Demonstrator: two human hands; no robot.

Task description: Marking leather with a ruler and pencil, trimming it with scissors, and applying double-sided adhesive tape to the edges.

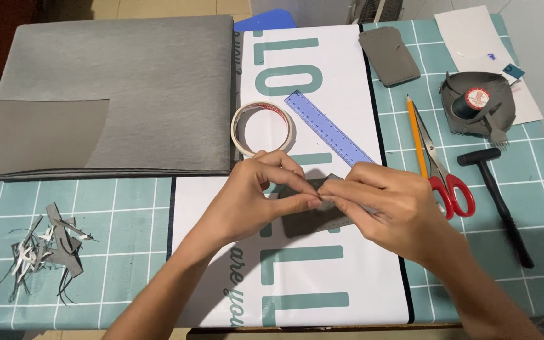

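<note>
Fingers: we see both hands pinched narrow on one small grey piece [313,217]; thumb and fingertips of each meet at its upper edge, almost touching each other.
Left hand: our left hand [256,195] comes in from the lower left, knuckles raised, its fingertips [310,201] closed on the piece's top edge.
Right hand: our right hand [385,204] comes in from the lower right and covers the piece's right end, so we cannot tell how far the piece runs under it.
Where the piece lies: directly beneath and between the two pinches, low over the white banner sheet [347,277]; whether it rests flat or is lifted a little, we cannot tell.
Long axis: roughly left to right, tilted slightly, across the line of our forearms.
Nearer hand: both are on it; neither is clearly nearer.
Just beyond the fingers: a roll of tape [262,128] sits just above the left hand, and a blue ruler [327,128] slants down toward the pinch point.
Right side: a pencil [416,135] and red-handled scissors [445,170] lie just beside the right hand; a black mallet [498,201] lies farther out.
Left side: grey offcuts [48,249] well apart on the teal cutting mat [121,252].
Far edge: a large grey sheet [114,94] at upper left.
Open room: the banner below the hands, toward us, carries no objects.
</note>
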